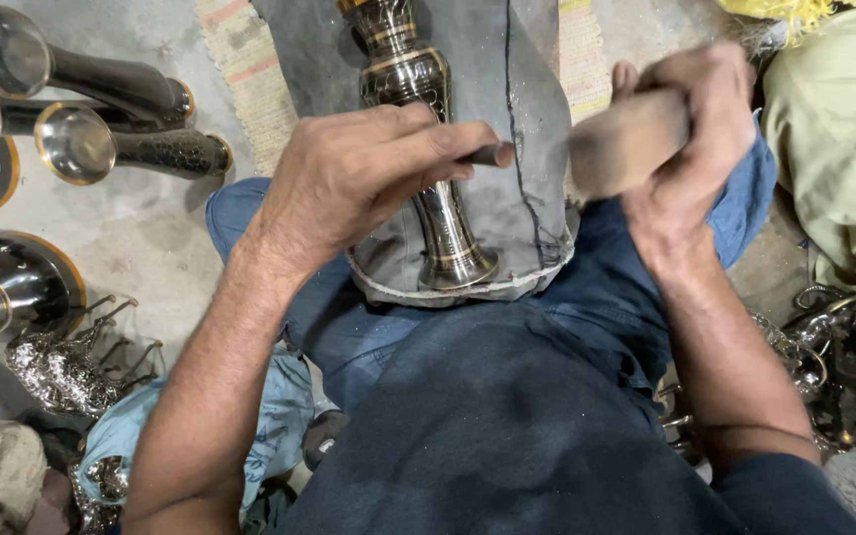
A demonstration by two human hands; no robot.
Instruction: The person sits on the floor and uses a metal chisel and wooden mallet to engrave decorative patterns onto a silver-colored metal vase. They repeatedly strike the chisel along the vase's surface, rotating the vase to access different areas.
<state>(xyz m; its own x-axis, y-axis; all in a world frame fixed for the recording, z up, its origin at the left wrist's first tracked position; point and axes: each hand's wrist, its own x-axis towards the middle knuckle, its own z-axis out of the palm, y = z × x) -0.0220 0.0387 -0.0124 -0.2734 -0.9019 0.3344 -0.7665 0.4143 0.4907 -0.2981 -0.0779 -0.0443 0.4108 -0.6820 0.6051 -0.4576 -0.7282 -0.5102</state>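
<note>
- Gripping a thin dark chisel-like tool (487, 155), the left hand (369, 178) is closing its fingers tightly around the shaft, with only the blunt end showing past the fingertips.
- The right hand (691, 139) is clenching a wooden mallet block (626, 144) in a full fist, just beside the tool's exposed end — the two are near but not touching, and the mallet looks blurred.
- The engraved brass vase (418, 119) is lying lengthwise on a grey cloth pad (527, 119) across the person's lap, its foot toward the body and its neck pointing away; the left hand is covering its middle.
- The tool's tip is hidden under the left hand, so I cannot tell exactly where it is meeting the metal.
- Judging from this, a glancing blow could be skidding the tip across the polished surface and scratching the pattern, since the vase is round and only resting on cloth.
- A missed strike could be landing on the left knuckles, which are sitting close to the tool's end.
- Finished flared vases (101, 94) are lying on the floor to the left, well apart from the work.
</note>
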